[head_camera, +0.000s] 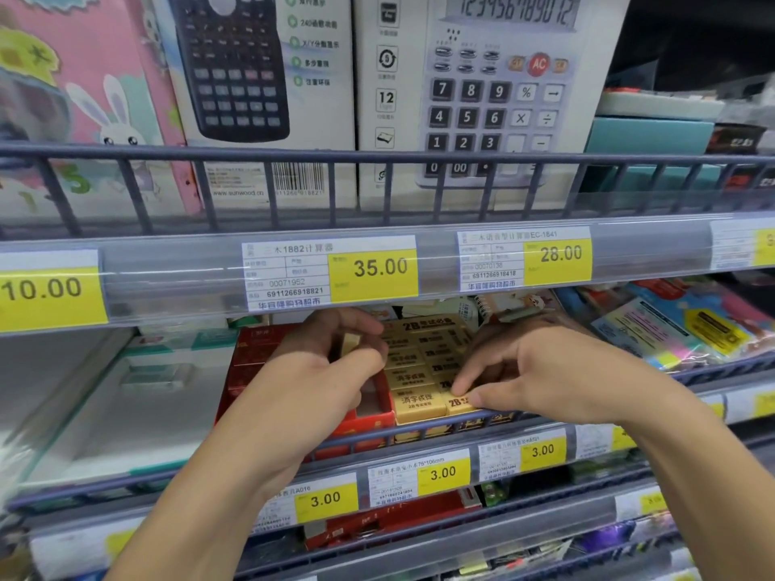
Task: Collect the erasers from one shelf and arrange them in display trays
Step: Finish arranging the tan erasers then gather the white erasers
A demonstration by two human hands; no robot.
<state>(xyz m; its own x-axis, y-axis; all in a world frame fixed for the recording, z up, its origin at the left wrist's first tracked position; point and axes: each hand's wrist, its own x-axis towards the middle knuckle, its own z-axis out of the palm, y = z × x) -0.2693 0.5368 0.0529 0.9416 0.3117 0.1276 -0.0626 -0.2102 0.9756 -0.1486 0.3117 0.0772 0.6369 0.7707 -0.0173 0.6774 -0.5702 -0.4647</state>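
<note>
Head view looks into a shop shelf below a price rail (377, 262) with yellow tags. The left hand (331, 371) is curled nearly closed, its fingers and thumb pinching one pale yellow eraser (351, 343) held upright above a red display tray (256, 362). Just right of that tray, touching it, sits a block of yellow erasers (419, 371) packed in rows with their printed faces up. The right hand (545, 375) is partly closed over the block's front right corner, forefinger and thumb pinching the nearest eraser (459, 402) at the wire shelf edge (419, 431). Calculator boxes (482, 98) stand on the shelf above.
</note>
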